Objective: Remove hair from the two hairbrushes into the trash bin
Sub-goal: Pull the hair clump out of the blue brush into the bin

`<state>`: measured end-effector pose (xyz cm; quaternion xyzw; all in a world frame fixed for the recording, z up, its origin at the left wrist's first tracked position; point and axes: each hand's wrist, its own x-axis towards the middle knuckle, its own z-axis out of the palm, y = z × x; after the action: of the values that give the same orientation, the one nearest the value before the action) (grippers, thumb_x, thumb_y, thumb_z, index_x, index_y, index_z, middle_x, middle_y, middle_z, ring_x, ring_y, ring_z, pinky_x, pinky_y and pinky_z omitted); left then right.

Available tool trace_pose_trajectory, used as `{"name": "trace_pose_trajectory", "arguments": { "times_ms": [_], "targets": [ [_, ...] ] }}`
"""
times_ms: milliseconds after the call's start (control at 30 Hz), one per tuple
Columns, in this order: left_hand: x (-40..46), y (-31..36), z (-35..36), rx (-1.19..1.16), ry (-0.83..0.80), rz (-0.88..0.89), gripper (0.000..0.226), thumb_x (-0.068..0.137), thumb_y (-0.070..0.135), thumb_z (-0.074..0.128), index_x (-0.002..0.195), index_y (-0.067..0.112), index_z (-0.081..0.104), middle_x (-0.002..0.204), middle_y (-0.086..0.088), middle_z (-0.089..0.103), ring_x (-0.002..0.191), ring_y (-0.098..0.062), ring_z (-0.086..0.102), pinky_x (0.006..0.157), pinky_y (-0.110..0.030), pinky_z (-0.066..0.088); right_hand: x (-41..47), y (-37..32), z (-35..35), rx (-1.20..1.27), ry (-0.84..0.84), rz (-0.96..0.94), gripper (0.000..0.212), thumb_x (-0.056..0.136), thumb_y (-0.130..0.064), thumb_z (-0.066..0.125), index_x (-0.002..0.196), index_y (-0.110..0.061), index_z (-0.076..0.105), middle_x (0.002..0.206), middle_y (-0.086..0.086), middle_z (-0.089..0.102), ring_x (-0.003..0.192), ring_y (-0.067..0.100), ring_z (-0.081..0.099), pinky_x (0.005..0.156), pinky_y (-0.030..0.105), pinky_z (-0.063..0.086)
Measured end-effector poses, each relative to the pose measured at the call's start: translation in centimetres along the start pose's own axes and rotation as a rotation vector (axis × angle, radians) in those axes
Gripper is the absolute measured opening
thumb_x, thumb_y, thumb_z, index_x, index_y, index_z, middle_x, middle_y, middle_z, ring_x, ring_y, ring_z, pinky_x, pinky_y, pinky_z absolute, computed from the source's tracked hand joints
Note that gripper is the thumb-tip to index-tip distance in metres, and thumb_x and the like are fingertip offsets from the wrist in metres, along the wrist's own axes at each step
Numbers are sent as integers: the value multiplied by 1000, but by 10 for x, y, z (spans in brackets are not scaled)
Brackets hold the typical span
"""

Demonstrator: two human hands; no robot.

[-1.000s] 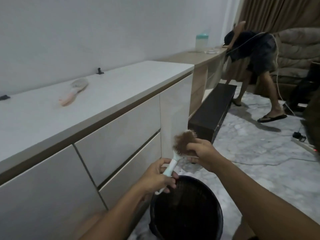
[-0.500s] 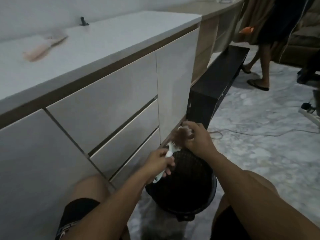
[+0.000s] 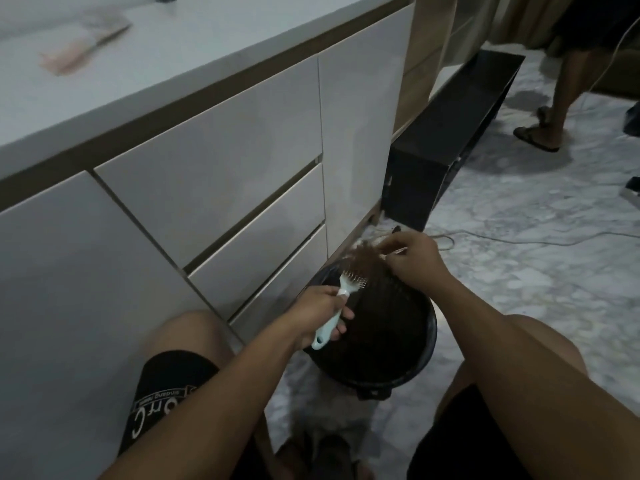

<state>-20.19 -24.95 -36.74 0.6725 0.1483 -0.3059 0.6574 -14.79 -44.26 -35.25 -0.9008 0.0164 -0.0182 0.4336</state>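
- Presently the left hand (image 3: 317, 311) is clenched round the pale blue handle of a hairbrush (image 3: 337, 303), with the bristled head pointing toward 1 o'clock over the trash bin (image 3: 420, 351).
- Right hand (image 3: 414, 259) is pinched on a brown clump of hair (image 3: 369, 259); thumb and fingertips are drawn together, the other fingers curled. The clump lies at the brush head's upper end, at 1 o'clock from the left hand, and appears partly lifted off the bristles.
- Brush and hair are above the far rim of the bin; the bin is black, round, perforated inside, and stands on the floor between the person's knees.
- Second hairbrush (image 3: 81, 46), pinkish and blurred, lies on the white countertop (image 3: 207, 39) at 10 o'clock, well apart from both hands.
- Below the countertop: a cabinet (image 3: 214, 161) with white drawer fronts, just left of the bin.
- Floor (image 3: 536, 271) is pale marble-patterned tile. A white cable (image 3: 519, 239) runs across it at 2 o'clock.
- A low black bench (image 3: 450, 133) stands beyond the bin at 1 o'clock, beside the cabinet end.
- Another person's legs (image 3: 561, 91), in sandals, are at the upper right.
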Motion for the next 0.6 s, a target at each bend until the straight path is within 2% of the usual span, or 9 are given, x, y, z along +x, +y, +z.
{"name": "trace_pose_trajectory", "arguments": {
  "times_ms": [67,167,233,300,367,467,600],
  "targets": [
    [0,0,3,33,10,14,20,101,12,47,118,5,55,80,-14,62,43,-16,51,37,-22,39,-5,0,3,79,-99,59,28,76,-14,65,101,-24,70,101,-4,70,92,13,67,73,30,56],
    [-2,0,10,61,19,39,18,102,13,46,115,6,56,79,-13,60,44,-16,50,37,-22,38,-14,-3,6,154,-170,52,37,78,-28,72,114,-26,67,107,-8,67,97,7,64,70,21,51],
    [-3,-1,14,66,15,50,17,102,13,45,115,8,56,80,-12,59,46,-16,49,38,-23,39,-17,-3,7,52,-123,-28,39,73,-36,79,109,-22,70,103,-9,68,96,5,63,78,21,50],
    [-5,-3,16,63,17,56,19,102,12,45,117,8,56,80,-12,59,47,-16,49,38,-23,38,-18,-2,6,-69,-34,-58,25,76,-26,79,99,-17,74,95,-4,71,91,12,65,81,25,50],
    [-6,-5,17,49,24,52,20,102,12,45,118,6,55,80,-12,58,47,-15,48,38,-22,38,-17,-3,2,-88,65,-6,14,81,-17,73,94,-14,76,90,0,73,88,15,66,77,24,45],
    [-9,-6,15,19,32,50,20,102,11,45,118,4,54,80,-13,57,47,-16,47,38,-22,37,-15,-4,-6,5,166,130,11,83,-19,71,92,-15,76,88,1,72,86,15,64,78,26,46],
    [-11,-5,14,35,32,69,21,102,12,45,120,5,54,82,-13,58,47,-15,48,38,-23,38,-15,0,-8,35,166,257,7,80,-25,70,81,-19,72,83,1,70,90,22,66,82,36,53]
  ]
}}
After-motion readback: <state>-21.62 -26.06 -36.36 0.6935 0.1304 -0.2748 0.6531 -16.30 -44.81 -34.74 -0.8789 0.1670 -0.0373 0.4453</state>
